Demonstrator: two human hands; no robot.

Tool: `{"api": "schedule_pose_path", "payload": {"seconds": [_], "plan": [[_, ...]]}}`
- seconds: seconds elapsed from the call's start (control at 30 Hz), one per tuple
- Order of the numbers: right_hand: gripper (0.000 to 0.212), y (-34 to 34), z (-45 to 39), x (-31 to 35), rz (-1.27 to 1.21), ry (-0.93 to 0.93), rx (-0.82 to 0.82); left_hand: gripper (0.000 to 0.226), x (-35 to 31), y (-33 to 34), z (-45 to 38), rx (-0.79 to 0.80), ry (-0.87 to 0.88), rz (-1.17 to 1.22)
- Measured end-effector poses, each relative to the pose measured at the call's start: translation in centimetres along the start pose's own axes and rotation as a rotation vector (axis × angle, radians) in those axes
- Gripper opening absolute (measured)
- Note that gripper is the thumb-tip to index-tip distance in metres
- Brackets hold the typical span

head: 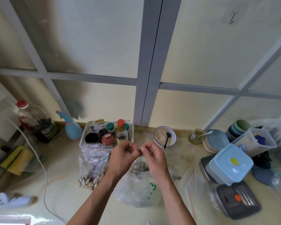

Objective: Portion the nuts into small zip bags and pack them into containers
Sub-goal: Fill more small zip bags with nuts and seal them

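Behind both hands (139, 153), half-hidden zip bag (140, 164)

No readable text anywhere. Only a blurred green mark on the plastic bag (137, 191) near the middle, and an illegible label on the dark bottle (39, 125) far left.
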State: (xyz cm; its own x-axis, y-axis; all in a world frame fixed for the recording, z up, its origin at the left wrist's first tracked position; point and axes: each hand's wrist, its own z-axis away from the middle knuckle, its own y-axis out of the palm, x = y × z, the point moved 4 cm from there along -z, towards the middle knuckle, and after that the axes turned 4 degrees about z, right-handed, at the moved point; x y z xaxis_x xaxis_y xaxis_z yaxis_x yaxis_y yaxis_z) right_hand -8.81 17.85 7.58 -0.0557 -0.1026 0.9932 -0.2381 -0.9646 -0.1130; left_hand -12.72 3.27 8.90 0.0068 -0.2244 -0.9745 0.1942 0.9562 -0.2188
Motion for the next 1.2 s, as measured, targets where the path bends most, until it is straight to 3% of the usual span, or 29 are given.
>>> {"api": "schedule_pose_path", "payload": {"seconds": [0.33,0.57,1.2], "plan": [[0.014,0.0,0.3,-0.3,0.103,0.004,0.001,0.027,0.4,0.4,0.4,0.067,-0.016,0.010],[0.013,-0.1,0.6,-0.1,0.089,0.020,-0.007,0.015,0.1,0.5,0.7,0.099,-0.001,0.017],[0.011,-0.5,1.1,-0.3,0.119,0.045,-0.019,0.016,-0.1,0.8,1.5,0.092,-0.001,0.004]]}}
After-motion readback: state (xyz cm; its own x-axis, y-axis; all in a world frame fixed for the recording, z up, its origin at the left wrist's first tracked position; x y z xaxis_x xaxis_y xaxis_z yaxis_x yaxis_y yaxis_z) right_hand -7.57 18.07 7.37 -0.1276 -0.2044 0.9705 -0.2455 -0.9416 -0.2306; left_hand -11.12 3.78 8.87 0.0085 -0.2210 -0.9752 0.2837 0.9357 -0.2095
